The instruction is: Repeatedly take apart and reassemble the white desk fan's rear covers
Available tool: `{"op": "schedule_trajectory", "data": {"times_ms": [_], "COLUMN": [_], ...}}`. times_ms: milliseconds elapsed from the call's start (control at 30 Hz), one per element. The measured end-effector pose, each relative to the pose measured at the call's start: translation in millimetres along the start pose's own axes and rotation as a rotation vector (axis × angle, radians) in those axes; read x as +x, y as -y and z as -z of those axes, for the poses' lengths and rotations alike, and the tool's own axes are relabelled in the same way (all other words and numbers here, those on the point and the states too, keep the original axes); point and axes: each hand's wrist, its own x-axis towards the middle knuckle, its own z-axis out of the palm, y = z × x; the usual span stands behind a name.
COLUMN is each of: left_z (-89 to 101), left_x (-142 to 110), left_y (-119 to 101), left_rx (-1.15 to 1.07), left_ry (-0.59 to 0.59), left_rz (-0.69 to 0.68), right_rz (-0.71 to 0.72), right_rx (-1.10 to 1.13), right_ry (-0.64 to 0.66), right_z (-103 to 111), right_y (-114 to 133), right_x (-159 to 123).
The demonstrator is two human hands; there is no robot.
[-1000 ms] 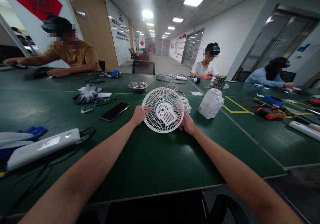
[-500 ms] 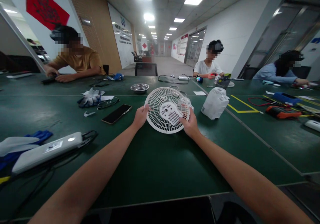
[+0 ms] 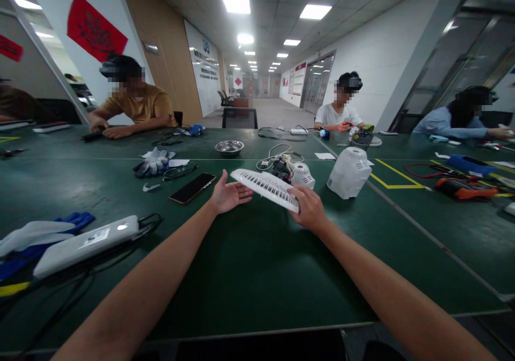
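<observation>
A white round fan grille [image 3: 267, 188] is tilted nearly edge-on above the green table, its left side higher than its right. My right hand [image 3: 309, 206] grips its right edge, fingers on top. Beside the grille's left end, my left hand [image 3: 230, 194] is open, palm up with the thumb raised; its fingertips lie near or under the rim, and I cannot tell whether they touch. Just behind the grille sit a fan motor with wires [image 3: 282, 168] and a white vented housing [image 3: 302, 175], both partly hidden. A larger white plastic housing [image 3: 349, 174] stands to the right.
On the left lie a black phone [image 3: 193, 188], grey-blue gloves [image 3: 154, 162] and a white power bank-like box [image 3: 88, 244] with cables. A metal bowl [image 3: 229, 147] stands farther back. An orange-black meter [image 3: 469, 188] is at right. Several people sit around the table.
The grille has turned from facing me to nearly edge-on. My left hand has let go of its left rim and opened. The motor and wires behind have come into view.
</observation>
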Motion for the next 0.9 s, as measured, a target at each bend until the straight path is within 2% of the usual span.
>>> {"op": "schedule_trajectory", "data": {"times_ms": [67, 167, 333, 433, 500, 600, 667, 800, 900], "left_z": [-0.2, 2.1, 9.2, 9.4, 7.7, 3.9, 1.6, -0.8, -1.7], "left_x": [-0.6, 1.5, 10.9, 14.6, 14.9, 13.2, 12.4, 13.8, 16.3], "left_y": [1.0, 1.3, 0.7, 0.7, 0.5, 0.2, 0.5, 3.2, 6.5], "left_rx": [-0.013, -0.006, 0.031, 0.046, 0.048, 0.05, 0.059, 0.15, 0.213], "left_ry": [0.0, -0.077, -0.192, -0.202, -0.202, -0.213, -0.224, -0.265, -0.303], "left_rz": [0.042, 0.114, 0.161, 0.179, 0.188, 0.188, 0.183, 0.123, 0.066], "right_rz": [0.065, 0.128, 0.077, 0.101, 0.098, -0.097, -0.28, -0.577, -0.725], "right_rx": [-0.023, -0.022, 0.094, 0.199, 0.252, 0.186, 0.075, -0.004, 0.054], "right_ry": [0.107, 0.228, 0.374, 0.365, 0.228, -0.099, -0.199, -0.068, 0.074], "right_z": [-0.1, -0.2, 3.1, 6.4, 7.3, 5.0, 0.9, -12.6, -23.2], "right_y": [2.7, 5.8, 6.4, 4.0, -1.7, -20.9, -40.4, -78.9, -92.7], "right_x": [-0.3, 1.3, 4.1, 4.3, 3.0, -1.4, -5.3, -13.3, -17.0]}}
